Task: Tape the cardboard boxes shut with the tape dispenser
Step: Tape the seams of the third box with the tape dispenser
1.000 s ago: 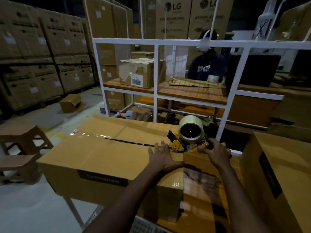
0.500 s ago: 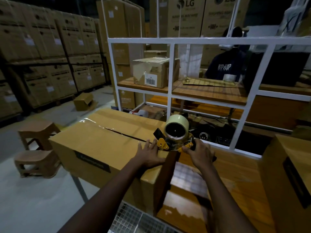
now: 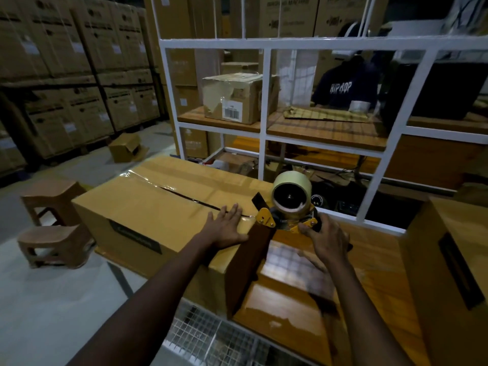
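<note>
A long cardboard box [image 3: 148, 207] lies on the wooden table, its top seam partly covered with clear tape from the far left end. My left hand [image 3: 227, 228] presses flat on the box top beside the seam, near the right end. A yellow tape dispenser [image 3: 289, 204] with a pale roll stands at the box's right end on the seam. My right hand [image 3: 326, 240] grips the dispenser's handle from behind. A second cardboard box [image 3: 449, 262] stands at the right edge of the view.
A white metal frame rack [image 3: 264, 101] rises behind the table, with a worn box [image 3: 237, 97] on its shelf. A person in a dark shirt [image 3: 343, 85] sits beyond it. Two brown stools [image 3: 50, 223] stand on the floor at left. Stacked cartons line the left wall.
The view has swung left and closer. Both hands stay at the box's right end, and the dispenser stays on the seam there.
</note>
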